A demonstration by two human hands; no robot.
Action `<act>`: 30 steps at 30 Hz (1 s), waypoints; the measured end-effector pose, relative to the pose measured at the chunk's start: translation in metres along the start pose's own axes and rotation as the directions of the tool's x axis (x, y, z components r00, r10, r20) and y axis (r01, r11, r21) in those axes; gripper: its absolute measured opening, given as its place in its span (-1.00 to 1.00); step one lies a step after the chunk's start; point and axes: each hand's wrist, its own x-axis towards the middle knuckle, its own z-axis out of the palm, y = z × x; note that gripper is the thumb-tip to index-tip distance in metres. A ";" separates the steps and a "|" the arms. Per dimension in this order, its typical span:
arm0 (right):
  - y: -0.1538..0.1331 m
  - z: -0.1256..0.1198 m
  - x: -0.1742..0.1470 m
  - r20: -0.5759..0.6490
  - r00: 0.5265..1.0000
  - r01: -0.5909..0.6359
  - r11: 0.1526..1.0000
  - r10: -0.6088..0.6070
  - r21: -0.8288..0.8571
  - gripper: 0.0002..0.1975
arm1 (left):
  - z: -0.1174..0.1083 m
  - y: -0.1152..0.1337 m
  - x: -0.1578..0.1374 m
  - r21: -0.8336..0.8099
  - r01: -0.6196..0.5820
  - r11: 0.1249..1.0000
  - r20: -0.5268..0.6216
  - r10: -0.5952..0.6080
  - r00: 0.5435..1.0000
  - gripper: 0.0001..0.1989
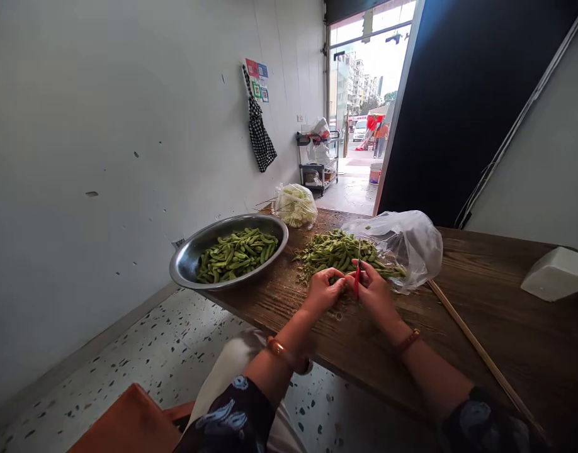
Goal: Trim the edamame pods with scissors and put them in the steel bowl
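Beside a white wall [104, 113], a wooden counter [478, 267] carries a metal bowl [182, 267] of green pods [237, 255], a plastic bag [414, 236] touching a pod pile [334, 250], and a bag of pale vegetables [296, 206]. At the pile's near edge, the left hand [323, 290] has its fingers bunched, grip unclear; the right hand [373, 292] wraps red scissors [357, 280].

Here's the wooden table [482, 277], dark brown with the grain showing, and it's carrying plenty! Over at the left edge sits a wide metal bowl [187, 259], its rim reaching out past the wood. Just behind it, near the far end, a clear bag of pale vegetables [296, 206]. In the middle, a loose heap of green pods [334, 250], with small scraps [301, 274] scattered around it! Right beside, a crumpled, translucent plastic bag [419, 242]. Then a slim wooden stick [475, 343] slants toward the near side, and far right, a white block-shaped object [558, 274].
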 end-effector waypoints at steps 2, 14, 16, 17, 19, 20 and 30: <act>-0.004 0.002 -0.003 0.053 0.995 -0.090 0.983 0.083 0.159 -0.43 | 0.002 0.003 -0.003 -0.016 0.008 1.000 0.000 -0.008 1.000 -0.84; -0.006 0.003 -0.007 0.078 0.960 -0.279 0.879 0.270 0.387 -0.41 | 0.020 0.004 -0.014 -0.696 0.293 0.656 0.081 -0.334 0.939 -0.53; -0.007 0.005 -0.010 0.110 0.959 -0.281 0.916 0.260 0.287 -0.41 | 0.017 0.003 -0.017 -0.703 0.296 0.647 0.077 -0.344 0.936 -0.55; -0.008 0.005 -0.012 0.128 0.958 -0.280 0.930 0.256 0.238 -0.41 | 0.014 0.003 -0.019 -0.705 0.303 0.641 0.082 -0.351 0.933 -0.55; -0.009 0.006 -0.014 0.171 0.953 -0.278 0.946 0.250 0.168 -0.42 | 0.008 0.001 -0.024 -0.704 0.320 0.634 0.108 -0.349 0.931 -0.57; -0.010 0.006 -0.014 0.195 0.949 -0.276 0.950 0.247 0.144 -0.42 | 0.005 0.000 -0.027 -0.704 0.322 0.633 0.119 -0.342 0.932 -0.58; 0.003 -0.014 -0.017 0.174 0.979 0.186 0.836 -0.110 -0.516 -0.57 | -0.007 -0.003 -0.046 -0.665 0.338 0.666 0.183 -0.294 0.938 -0.64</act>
